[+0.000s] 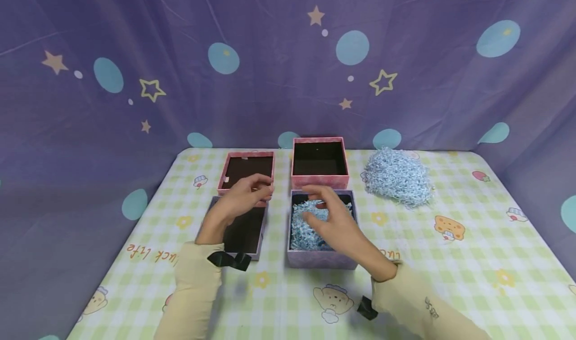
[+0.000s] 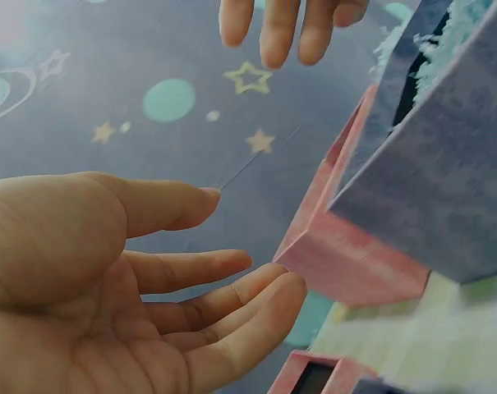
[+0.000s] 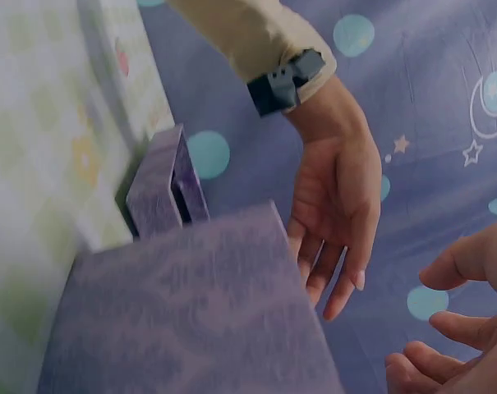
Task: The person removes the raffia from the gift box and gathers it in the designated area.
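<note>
My right hand hovers over a purple box, thumb and fingers apart and loosely bent, holding nothing. Light blue shredded paper fills much of that box. To the left, my left hand is held in the air above a purple lid with a dark inside. Its fingers are relaxed, and nothing shows in its grasp. In the left wrist view the left palm is turned up, away from the box. The right wrist view has the purple box's patterned wall close up, with the right fingers beside it.
Behind stand an open pink box and a pink lid, both dark inside. A loose pile of light blue shredded paper lies at the back right. A checked cloth covers the table; a purple curtain hangs behind.
</note>
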Demonstrator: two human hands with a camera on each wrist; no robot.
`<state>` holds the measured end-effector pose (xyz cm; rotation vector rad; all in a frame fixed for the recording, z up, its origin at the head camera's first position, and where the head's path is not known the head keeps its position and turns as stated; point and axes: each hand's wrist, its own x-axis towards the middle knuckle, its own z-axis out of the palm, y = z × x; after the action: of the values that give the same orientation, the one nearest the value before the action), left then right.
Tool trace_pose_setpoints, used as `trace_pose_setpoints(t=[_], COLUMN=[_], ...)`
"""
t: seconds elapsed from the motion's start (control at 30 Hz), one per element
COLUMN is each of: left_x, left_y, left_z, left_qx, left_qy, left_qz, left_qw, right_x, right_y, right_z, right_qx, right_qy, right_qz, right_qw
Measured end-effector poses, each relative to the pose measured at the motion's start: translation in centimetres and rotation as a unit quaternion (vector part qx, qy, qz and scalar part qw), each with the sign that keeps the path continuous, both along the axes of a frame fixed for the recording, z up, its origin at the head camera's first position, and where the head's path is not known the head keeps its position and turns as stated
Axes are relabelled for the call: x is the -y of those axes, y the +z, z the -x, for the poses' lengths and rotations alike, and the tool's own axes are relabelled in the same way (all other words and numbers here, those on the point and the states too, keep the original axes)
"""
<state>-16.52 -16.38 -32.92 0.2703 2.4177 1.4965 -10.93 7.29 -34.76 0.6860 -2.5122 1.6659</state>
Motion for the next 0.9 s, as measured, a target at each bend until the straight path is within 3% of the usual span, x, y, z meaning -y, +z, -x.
trace_pose_setpoints(t=[0.27, 0.37, 0.6, 0.9], left_x=[-2.0, -2.6, -3.6, -4.1], left_y=[-0.4, -0.5, -0.8, -1.7], left_z=[-0.1, -0.1, -0.1, -0.1], left_qx=[0.032, 0.056, 0.095, 0.112], left_qy=[-0.039, -0.053, -0.054, -0.035], left_qz=[-0.035, -0.039, -0.025, -0.01], left_qw=[0.9981, 0.9962, 0.9938, 0.993], right_x=[-1.9, -2.3, -2.6, -1.8], right_y=[-0.2, -0.2, 0.1, -0.3], right_z=[0.9, 1.3, 2.0, 2.6], right_qx=[-0.007, 0.014, 0.092, 0.153], right_qy=[0.003, 0.015, 0.048, 0.086], right_qz=[-0.086, -0.135, -0.265, -0.353], right_qw=[0.9963, 0.9906, 0.9585, 0.9191])
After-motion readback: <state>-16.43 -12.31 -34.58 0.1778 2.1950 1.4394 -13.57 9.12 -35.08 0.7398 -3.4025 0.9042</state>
